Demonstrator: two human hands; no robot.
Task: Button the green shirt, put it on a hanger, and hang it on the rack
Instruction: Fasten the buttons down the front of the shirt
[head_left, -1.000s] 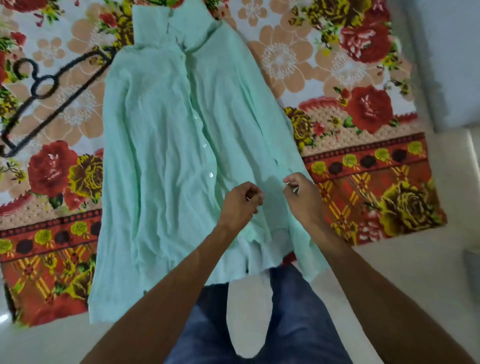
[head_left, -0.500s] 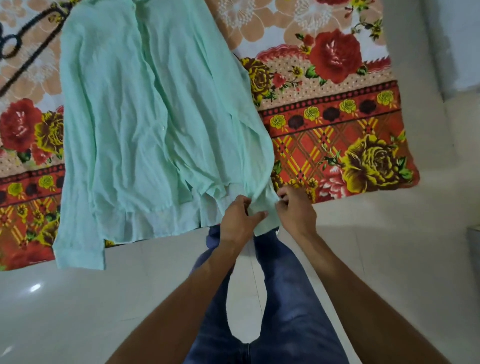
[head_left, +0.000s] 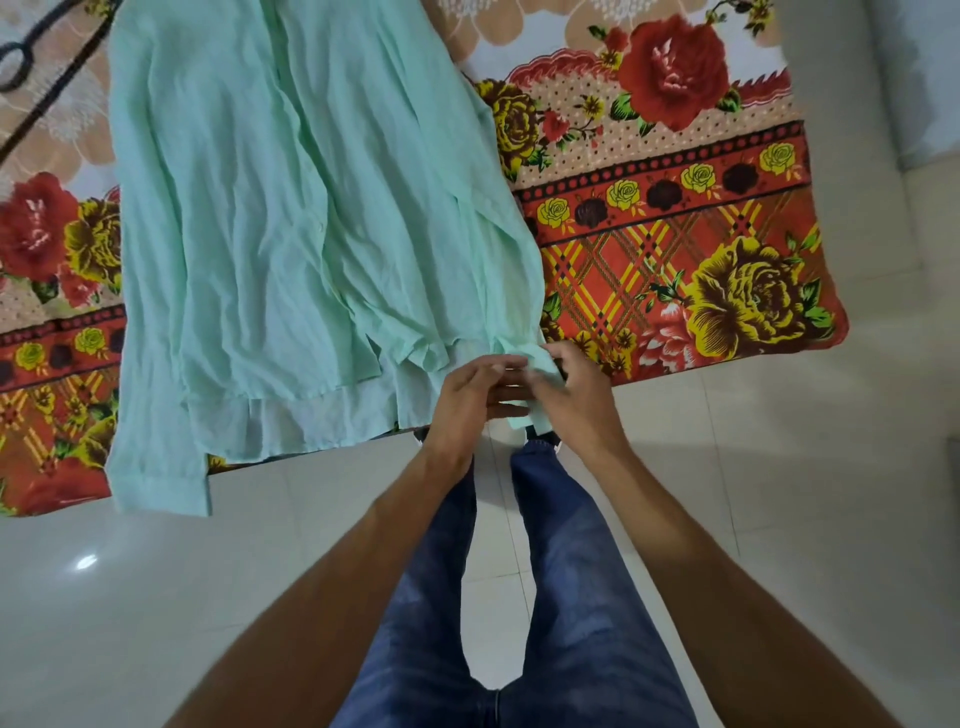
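Note:
The pale green shirt (head_left: 291, 223) lies flat on a floral blanket, front up, with its placket running down the middle. My left hand (head_left: 467, 400) and my right hand (head_left: 576, 395) meet at the cuff of the shirt's right-hand sleeve (head_left: 535, 364), by the blanket's near edge. Both hands pinch that cuff between fingers and thumb, and the fabric is partly hidden behind them. A black hanger (head_left: 31, 67) lies on the blanket at the top left, only partly in view.
The red and yellow floral blanket (head_left: 675, 249) covers a low surface ahead. White glossy floor tiles (head_left: 805, 467) stretch to the right and left below it. My legs in blue jeans (head_left: 519, 597) stand at the blanket's edge. No rack is in view.
My hands left the lower front placket and came down to the right sleeve's cuff, which they now hold. The view tilted down, so the collar has gone out of frame.

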